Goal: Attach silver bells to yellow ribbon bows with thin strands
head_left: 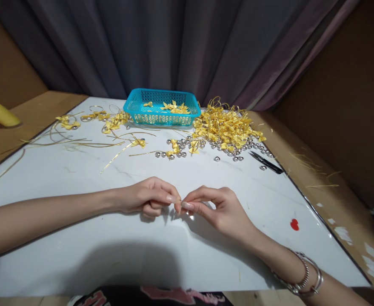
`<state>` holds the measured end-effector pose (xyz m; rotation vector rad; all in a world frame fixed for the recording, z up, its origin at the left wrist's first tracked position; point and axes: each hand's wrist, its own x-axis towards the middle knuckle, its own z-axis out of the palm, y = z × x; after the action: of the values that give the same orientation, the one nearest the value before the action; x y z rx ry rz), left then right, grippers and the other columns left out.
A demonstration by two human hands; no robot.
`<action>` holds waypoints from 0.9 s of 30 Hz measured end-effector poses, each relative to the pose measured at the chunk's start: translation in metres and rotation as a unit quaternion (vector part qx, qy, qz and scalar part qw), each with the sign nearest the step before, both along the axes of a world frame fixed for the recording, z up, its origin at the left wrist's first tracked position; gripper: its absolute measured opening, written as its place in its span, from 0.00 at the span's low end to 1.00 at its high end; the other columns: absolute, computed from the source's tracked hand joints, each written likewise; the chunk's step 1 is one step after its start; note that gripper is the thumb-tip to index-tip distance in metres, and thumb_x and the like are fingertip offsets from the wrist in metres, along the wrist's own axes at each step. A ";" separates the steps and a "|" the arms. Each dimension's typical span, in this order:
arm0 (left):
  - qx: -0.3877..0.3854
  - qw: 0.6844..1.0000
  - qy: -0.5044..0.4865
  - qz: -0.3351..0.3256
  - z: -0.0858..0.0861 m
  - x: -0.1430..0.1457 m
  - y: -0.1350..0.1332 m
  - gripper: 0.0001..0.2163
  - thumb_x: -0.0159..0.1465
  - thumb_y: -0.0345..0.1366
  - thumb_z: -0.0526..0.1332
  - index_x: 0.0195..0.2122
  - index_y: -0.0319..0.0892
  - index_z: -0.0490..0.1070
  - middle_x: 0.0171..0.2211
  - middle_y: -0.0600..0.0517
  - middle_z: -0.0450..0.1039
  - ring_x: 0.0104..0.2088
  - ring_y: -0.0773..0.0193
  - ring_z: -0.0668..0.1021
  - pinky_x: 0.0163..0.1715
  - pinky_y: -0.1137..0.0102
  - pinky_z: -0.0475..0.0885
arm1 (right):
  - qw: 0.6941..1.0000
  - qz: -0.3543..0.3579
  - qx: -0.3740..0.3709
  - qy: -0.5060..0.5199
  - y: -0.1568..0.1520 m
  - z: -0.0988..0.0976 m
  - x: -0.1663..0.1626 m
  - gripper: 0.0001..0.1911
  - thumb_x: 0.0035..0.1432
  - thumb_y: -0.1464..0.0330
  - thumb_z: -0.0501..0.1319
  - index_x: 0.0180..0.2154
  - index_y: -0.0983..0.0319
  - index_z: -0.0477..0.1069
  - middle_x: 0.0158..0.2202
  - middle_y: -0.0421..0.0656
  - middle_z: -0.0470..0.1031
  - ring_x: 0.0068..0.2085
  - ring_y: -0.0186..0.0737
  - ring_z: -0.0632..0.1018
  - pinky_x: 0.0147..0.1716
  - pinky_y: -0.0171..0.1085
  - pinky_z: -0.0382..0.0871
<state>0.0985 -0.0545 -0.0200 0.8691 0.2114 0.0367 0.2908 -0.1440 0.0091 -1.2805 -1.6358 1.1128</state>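
Note:
Above the near middle of the white table, my left hand [156,197] and my right hand [217,208] meet fingertip to fingertip. Both are closed in a pinch, thumb against forefinger. Something small sits between the fingertips, mostly hidden; a shiny bit shows just below my right thumb, too small to name. Beyond my hands lie yellow ribbon bows [138,143] with gold cord ends. Several silver oval beads [217,159] are scattered near a large heap of yellow bows [225,123].
A blue plastic basket [163,120] with some yellow bows stands at the back. Black thread snips [266,162] lie at the right. A red piece [294,224] is nearer me. Gold cords [87,143] stretch across the left; a yellow cylinder [1,112] stands far left.

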 end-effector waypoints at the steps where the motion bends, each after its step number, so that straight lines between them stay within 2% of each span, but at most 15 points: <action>1: 0.001 1.000 0.002 0.000 0.000 0.000 0.000 0.07 0.64 0.32 0.58 0.35 0.35 0.75 0.11 0.65 0.43 0.10 0.79 0.46 0.10 0.81 0.45 | 1.000 0.000 0.002 0.001 0.000 0.000 0.000 0.05 0.54 0.70 0.62 0.28 0.62 0.76 0.25 0.42 0.78 0.27 0.34 0.77 0.29 0.34 0.70; 27: 0.003 1.000 0.006 -0.002 0.000 -0.001 -0.001 0.07 0.64 0.31 0.57 0.34 0.35 0.75 0.11 0.65 0.43 0.10 0.79 0.46 0.10 0.81 0.45 | 1.000 0.011 -0.006 0.008 0.000 0.002 0.000 0.05 0.54 0.70 0.62 0.28 0.63 0.77 0.23 0.41 0.76 0.25 0.32 0.76 0.28 0.33 0.70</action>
<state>0.0979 -0.0554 -0.0198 0.8765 0.2201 0.0289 0.2904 -0.1444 0.0110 -1.2606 -1.6371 1.1462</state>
